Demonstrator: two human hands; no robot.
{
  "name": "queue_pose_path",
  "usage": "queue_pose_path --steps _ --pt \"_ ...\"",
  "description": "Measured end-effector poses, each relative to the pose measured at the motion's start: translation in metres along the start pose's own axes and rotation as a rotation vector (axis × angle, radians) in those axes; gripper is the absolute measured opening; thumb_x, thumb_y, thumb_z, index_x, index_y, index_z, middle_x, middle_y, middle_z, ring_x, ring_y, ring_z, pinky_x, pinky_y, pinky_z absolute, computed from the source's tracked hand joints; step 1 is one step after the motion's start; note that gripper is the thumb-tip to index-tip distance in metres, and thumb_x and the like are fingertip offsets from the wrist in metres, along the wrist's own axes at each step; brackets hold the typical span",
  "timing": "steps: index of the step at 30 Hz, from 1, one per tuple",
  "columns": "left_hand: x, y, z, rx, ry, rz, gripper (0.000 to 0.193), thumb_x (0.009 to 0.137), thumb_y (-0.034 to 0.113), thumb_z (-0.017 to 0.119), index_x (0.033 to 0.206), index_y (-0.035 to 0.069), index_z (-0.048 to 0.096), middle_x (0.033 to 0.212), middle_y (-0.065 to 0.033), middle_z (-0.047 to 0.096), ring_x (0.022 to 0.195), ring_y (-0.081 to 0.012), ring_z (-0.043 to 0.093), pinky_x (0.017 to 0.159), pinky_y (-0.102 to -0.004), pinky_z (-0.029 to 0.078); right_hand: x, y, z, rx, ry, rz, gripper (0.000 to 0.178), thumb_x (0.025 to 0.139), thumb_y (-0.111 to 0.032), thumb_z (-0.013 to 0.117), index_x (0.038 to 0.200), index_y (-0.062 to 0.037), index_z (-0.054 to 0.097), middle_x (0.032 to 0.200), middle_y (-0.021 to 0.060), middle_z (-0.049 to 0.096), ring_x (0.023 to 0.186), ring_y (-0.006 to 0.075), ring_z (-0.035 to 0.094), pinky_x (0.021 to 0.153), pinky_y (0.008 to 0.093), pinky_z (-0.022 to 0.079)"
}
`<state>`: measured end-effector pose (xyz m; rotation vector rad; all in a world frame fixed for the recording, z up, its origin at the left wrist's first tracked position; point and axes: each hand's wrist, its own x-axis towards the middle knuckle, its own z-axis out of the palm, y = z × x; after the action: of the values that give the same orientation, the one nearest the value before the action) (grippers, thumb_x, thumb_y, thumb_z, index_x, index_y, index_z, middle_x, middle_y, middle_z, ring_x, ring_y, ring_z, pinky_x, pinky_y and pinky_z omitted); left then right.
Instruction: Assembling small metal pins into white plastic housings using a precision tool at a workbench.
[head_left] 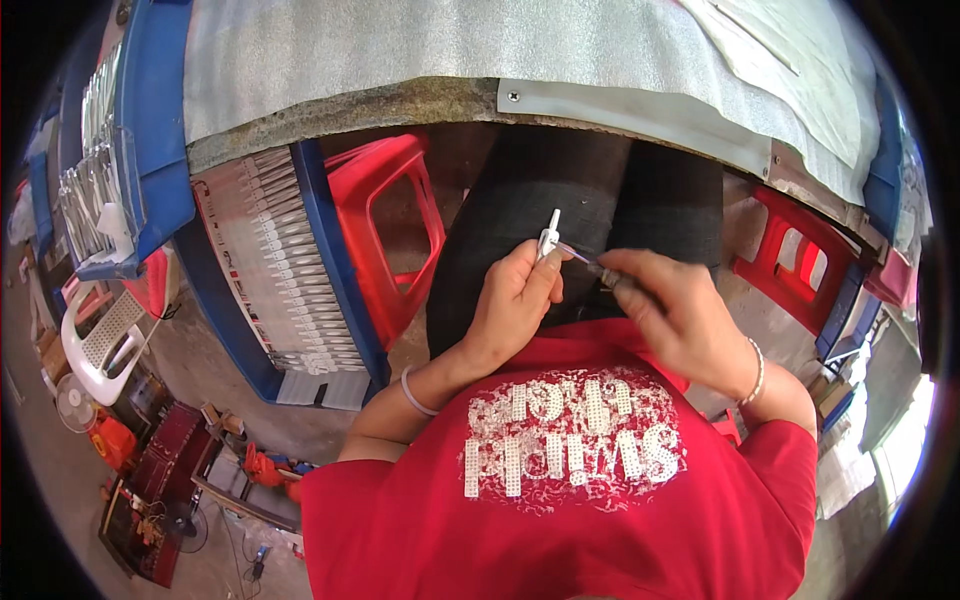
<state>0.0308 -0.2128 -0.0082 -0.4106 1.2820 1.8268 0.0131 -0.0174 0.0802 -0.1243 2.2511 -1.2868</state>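
Note:
Above my lap, my left hand pinches a small white piece with a narrow stem pointing up and away. Its kind is not clear. My right hand grips a thin tool with a slim shaft, its tip at the side of the white piece. Most of the tool's handle is hidden in my fingers, so I cannot tell exactly what tool it is. Left of my legs, a blue crate holds rows of many similar slim white and silvery pieces.
A worktable covered with silvery foam sheet lies ahead of my knees. Another blue crate with silvery pieces stands at the far left. Red plastic stools stand under the table on both sides. Behind left are a white chair and a fan.

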Motion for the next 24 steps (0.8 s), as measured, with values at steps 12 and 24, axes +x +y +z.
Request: queue_pose_path --steps 12,24 --pt "0.016 -0.028 -0.004 0.513 0.116 0.343 0.019 0.100 0.016 0.046 0.099 -0.001 0.054 0.062 -0.0055 0.052 0.053 -0.0130 0.052 0.047 -0.0283 0.038 0.010 0.008 0.002 -0.996 -0.157 -0.513 0.038 0.074 -0.014 0.058 0.108 0.0052 0.062 0.068 0.0060 0.054 0.057 0.0147 0.059 0.044 0.0282 0.046" --pt "0.024 -0.025 -0.003 0.753 0.137 0.606 0.012 0.093 0.006 0.048 0.087 -0.004 0.043 0.067 -0.0292 0.055 0.068 -0.0491 0.057 0.052 -0.0537 0.041 0.015 -0.006 0.006 -0.597 -0.158 -0.107 0.034 0.076 -0.004 0.062 0.110 -0.0030 0.064 0.071 0.0120 0.062 0.060 0.0208 0.063 0.051 0.0331 0.048"
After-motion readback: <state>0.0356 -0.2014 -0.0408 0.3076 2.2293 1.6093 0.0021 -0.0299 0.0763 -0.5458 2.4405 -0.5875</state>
